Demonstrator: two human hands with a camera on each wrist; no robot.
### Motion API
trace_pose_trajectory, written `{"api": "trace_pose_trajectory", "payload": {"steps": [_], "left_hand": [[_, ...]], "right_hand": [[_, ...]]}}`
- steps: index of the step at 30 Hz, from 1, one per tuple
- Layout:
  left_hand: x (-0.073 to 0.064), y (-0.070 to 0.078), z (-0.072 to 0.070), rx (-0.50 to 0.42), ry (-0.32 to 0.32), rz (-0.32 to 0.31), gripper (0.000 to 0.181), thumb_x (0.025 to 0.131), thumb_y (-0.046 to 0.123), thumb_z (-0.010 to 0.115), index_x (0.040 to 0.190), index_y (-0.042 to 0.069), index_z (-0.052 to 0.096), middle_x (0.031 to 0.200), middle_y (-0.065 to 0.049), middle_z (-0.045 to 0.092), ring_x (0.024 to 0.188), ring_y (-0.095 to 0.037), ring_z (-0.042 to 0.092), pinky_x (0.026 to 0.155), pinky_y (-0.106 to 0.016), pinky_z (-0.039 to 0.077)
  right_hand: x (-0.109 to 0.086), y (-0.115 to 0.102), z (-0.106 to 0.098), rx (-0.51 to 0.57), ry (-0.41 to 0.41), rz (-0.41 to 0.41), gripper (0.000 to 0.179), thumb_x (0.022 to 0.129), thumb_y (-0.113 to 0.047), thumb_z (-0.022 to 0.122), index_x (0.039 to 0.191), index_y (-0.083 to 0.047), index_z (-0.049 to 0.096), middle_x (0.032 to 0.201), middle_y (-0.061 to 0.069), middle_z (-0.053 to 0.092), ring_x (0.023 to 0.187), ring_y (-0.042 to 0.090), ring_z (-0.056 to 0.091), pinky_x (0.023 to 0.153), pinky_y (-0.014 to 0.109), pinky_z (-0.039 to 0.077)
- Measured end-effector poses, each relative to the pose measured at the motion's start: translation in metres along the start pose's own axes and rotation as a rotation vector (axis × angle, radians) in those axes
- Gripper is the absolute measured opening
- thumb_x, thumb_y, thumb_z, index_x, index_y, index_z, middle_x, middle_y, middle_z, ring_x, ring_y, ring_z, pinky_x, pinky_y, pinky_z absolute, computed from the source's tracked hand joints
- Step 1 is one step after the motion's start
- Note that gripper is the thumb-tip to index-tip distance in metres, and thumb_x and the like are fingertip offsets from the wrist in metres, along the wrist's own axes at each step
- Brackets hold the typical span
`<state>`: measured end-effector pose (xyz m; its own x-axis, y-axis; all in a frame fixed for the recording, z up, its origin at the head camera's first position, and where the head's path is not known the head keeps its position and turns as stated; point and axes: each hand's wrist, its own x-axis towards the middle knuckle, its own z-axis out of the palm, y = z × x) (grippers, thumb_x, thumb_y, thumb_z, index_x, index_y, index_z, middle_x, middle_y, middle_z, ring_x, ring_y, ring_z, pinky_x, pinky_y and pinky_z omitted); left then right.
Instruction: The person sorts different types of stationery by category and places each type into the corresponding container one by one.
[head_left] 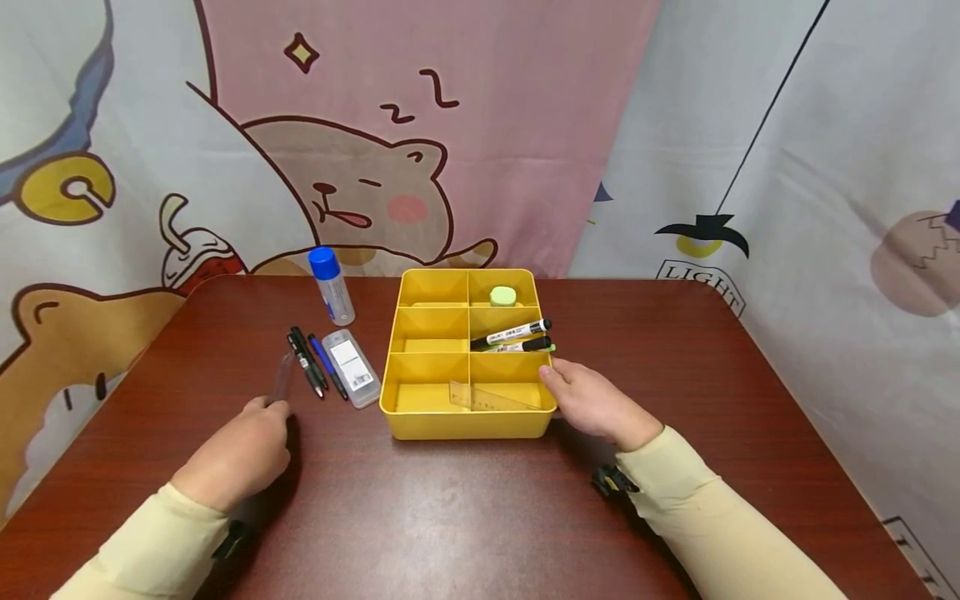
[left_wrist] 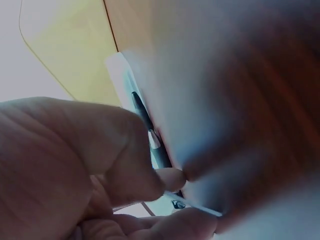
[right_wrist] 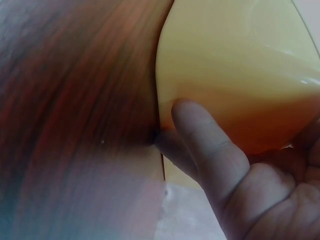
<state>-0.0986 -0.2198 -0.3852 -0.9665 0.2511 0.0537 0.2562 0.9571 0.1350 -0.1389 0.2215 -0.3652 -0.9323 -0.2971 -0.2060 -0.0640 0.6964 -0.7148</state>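
I find the left hand (head_left: 243,450) at 8 o'clock of the tray, thumb and fingers pinching a clear strip (head_left: 282,379) at its near end; the far end points to 12 o'clock. An end hold like that, I judge, suits a flat, thin piece.

The tray (head_left: 468,427) sits mid-surface (head_left: 450,517). At its 4 o'clock the right hand (head_left: 592,404) grips the side, thumb at the rim, the other fingers low outside; I judge this hold steadies it. How hard they press I cannot tell.

Contents: a green piece (head_left: 503,297) at 1 o'clock; markers (head_left: 513,332) at 3 o'clock, propped so their ends overhang the rim just above the right thumb; a ruler (head_left: 491,400) at 5 o'clock, its end reaching past the divider.

Obstructions: black pens (head_left: 306,362), a blue pen (head_left: 327,367) and a case (head_left: 351,367), side by side at the tray's 9 o'clock, lie between strip and tray. A glue stick (head_left: 337,302) lies clear at 10 o'clock.
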Motion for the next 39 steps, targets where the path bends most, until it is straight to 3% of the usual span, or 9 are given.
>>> {"api": "trace_pose_trajectory", "payload": {"steps": [3, 7, 12, 17, 22, 27, 33, 39], "left_hand": [[0.000, -0.001, -0.001, 0.023, 0.000, 0.010, 0.012, 0.073, -0.006, 0.065, 0.084, -0.005, 0.061, 0.073, -0.016, 0.060, 0.076, -0.037, 0.063, 0.070, -0.052, 0.056], [0.001, -0.003, -0.006, 0.006, -0.061, -0.015, 0.003, 0.075, -0.004, 0.059, 0.076, -0.003, 0.062, 0.072, -0.017, 0.064, 0.070, -0.035, 0.065, 0.071, -0.054, 0.055], [0.001, -0.008, -0.009, -0.015, -0.064, -0.036, 0.008, 0.077, -0.002, 0.058, 0.071, 0.000, 0.061, 0.069, -0.016, 0.063, 0.063, -0.030, 0.062, 0.064, -0.054, 0.053], [-0.002, -0.017, -0.017, -0.011, -0.052, -0.053, 0.012, 0.084, -0.005, 0.053, 0.076, 0.001, 0.059, 0.067, -0.015, 0.061, 0.063, -0.034, 0.063, 0.061, -0.054, 0.052], [-0.004, -0.022, -0.033, -0.048, -0.067, -0.114, 0.018, 0.091, -0.004, 0.051, 0.097, -0.006, 0.067, 0.080, -0.022, 0.067, 0.068, -0.033, 0.065, 0.064, -0.056, 0.054], [-0.008, -0.016, -0.047, -0.068, -0.011, -0.149, 0.024, 0.094, -0.002, 0.055, 0.115, -0.010, 0.065, 0.099, -0.032, 0.069, 0.075, -0.036, 0.066, 0.068, -0.059, 0.055], [-0.009, 0.003, -0.059, -0.121, 0.066, -0.175, 0.033, 0.097, -0.001, 0.053, 0.130, 0.000, 0.057, 0.114, -0.030, 0.069, 0.088, -0.039, 0.067, 0.072, -0.059, 0.054], [-0.007, 0.032, -0.067, -0.158, 0.207, -0.102, 0.036, 0.097, 0.002, 0.054, 0.133, 0.005, 0.052, 0.113, -0.023, 0.074, 0.070, -0.027, 0.063, 0.057, -0.046, 0.051]], "right_hand": [[0.000, 0.000, 0.000, -0.008, 0.000, 0.003, 0.056, 0.115, -0.029, 0.036, 0.157, 0.008, 0.038, 0.148, 0.025, 0.058, 0.126, 0.032, 0.065, 0.107, 0.049, 0.054], [0.000, 0.001, 0.000, -0.027, 0.004, 0.005, 0.058, 0.115, -0.030, 0.036, 0.158, 0.009, 0.035, 0.156, 0.026, 0.051, 0.133, 0.033, 0.060, 0.113, 0.052, 0.049], [0.001, 0.001, -0.003, 0.012, -0.016, 0.015, 0.058, 0.115, -0.030, 0.037, 0.159, 0.007, 0.035, 0.152, 0.024, 0.055, 0.127, 0.031, 0.065, 0.105, 0.048, 0.056], [0.004, 0.000, -0.005, 0.023, -0.026, 0.007, 0.055, 0.115, -0.030, 0.036, 0.158, 0.005, 0.037, 0.149, 0.022, 0.058, 0.125, 0.030, 0.067, 0.103, 0.047, 0.057], [0.004, 0.001, -0.004, 0.003, -0.010, -0.009, 0.052, 0.115, -0.030, 0.036, 0.157, 0.000, 0.043, 0.144, 0.018, 0.062, 0.124, 0.028, 0.066, 0.106, 0.047, 0.054], [0.004, 0.000, -0.003, 0.001, -0.002, -0.008, 0.051, 0.115, -0.031, 0.035, 0.155, -0.002, 0.045, 0.140, 0.017, 0.065, 0.123, 0.028, 0.066, 0.107, 0.048, 0.053], [0.004, 0.000, -0.004, -0.008, -0.001, -0.004, 0.051, 0.115, -0.031, 0.035, 0.155, -0.001, 0.045, 0.140, 0.017, 0.064, 0.123, 0.028, 0.066, 0.108, 0.048, 0.053], [0.004, 0.001, -0.004, -0.024, 0.001, -0.010, 0.052, 0.114, -0.031, 0.035, 0.157, -0.001, 0.043, 0.145, 0.017, 0.062, 0.128, 0.029, 0.063, 0.113, 0.051, 0.049]]}}
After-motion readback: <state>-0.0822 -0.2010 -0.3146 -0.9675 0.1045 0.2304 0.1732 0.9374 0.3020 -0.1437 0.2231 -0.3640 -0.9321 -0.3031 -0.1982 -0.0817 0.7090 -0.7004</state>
